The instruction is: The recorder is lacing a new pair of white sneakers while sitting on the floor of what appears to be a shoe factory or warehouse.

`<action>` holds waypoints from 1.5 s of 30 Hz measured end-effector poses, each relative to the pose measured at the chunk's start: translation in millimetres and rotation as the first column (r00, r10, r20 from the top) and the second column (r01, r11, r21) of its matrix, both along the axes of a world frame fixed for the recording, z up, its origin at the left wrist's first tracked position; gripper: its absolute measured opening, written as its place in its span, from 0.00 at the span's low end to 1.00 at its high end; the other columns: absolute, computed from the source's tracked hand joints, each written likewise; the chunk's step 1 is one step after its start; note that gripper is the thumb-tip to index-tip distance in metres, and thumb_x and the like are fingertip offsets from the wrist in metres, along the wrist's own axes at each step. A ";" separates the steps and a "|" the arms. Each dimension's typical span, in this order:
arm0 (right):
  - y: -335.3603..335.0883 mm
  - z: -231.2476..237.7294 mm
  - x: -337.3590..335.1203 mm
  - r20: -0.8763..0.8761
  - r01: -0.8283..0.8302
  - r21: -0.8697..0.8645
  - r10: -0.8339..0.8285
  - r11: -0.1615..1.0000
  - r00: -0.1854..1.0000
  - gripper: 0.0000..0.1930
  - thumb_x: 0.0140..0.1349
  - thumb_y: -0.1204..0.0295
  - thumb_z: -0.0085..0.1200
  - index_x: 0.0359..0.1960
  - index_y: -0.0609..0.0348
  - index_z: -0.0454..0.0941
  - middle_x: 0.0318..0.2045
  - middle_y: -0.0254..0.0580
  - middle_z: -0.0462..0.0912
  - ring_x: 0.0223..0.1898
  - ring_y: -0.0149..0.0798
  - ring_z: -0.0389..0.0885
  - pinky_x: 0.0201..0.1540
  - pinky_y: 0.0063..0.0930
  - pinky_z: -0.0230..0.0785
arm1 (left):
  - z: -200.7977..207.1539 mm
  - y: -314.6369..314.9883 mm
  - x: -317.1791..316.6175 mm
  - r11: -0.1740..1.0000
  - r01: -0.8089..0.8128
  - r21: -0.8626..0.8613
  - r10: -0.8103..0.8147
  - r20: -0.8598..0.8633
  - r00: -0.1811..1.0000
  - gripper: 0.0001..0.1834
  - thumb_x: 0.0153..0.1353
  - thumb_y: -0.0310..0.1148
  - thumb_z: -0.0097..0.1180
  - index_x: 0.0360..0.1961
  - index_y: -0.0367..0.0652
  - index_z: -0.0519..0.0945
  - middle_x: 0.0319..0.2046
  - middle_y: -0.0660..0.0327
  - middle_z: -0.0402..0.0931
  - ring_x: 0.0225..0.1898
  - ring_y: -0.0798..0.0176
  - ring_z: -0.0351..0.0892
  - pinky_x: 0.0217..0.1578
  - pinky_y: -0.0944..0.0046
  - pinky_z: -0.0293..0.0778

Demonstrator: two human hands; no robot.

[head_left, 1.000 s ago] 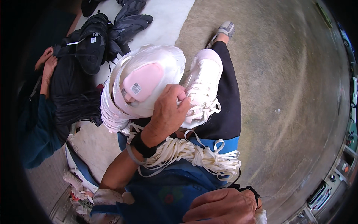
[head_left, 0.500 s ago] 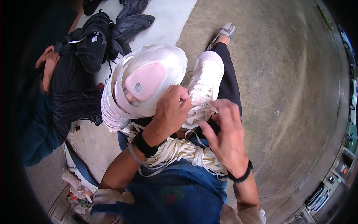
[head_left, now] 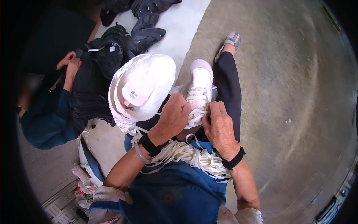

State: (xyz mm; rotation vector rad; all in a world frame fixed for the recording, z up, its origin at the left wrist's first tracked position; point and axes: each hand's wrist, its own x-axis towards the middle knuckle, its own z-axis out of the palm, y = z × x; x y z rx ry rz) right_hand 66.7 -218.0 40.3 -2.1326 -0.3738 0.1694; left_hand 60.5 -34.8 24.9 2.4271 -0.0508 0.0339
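A white and pale pink sneaker [head_left: 201, 80] lies on my lap, toe pointing away, with flat white shoelaces [head_left: 197, 100] crossing its front. At its left eyelet edge, my left hand [head_left: 172, 116] is closed, thumb and forefinger pinching the side of the sneaker. My right hand [head_left: 219, 125] is closed at the opposite eyelet edge, its fingertips pinched on a lace; the exact grip is partly hidden. To the left stands a nested stack of white shoe uppers [head_left: 167, 71], with a pink piece [head_left: 140, 89] bearing a small label on top.
A thick bundle of white laces [head_left: 192, 154] lies across my blue apron [head_left: 167, 186]. On the left, another person's hands [head_left: 71, 63] work beside black shoes [head_left: 112, 48]. A white sheet [head_left: 179, 33] covers part of the concrete floor [head_left: 276, 93].
My right hand has come in from spread fingers to a pinch at the sneaker's right edge. My left hand stays at the left edge. The view has shifted slightly.
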 end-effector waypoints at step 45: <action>11.4 22.3 -4.6 0.096 -0.001 -0.077 0.008 0.997 0.995 0.12 0.61 0.76 0.55 0.47 0.58 0.79 0.31 0.48 0.78 0.28 0.51 0.81 0.30 0.40 0.75 | 50.7 21.4 -28.4 0.927 0.118 -0.355 -0.289 -0.480 0.828 0.11 0.64 0.27 0.56 0.44 0.34 0.74 0.25 0.56 0.80 0.27 0.66 0.80 0.31 0.67 0.75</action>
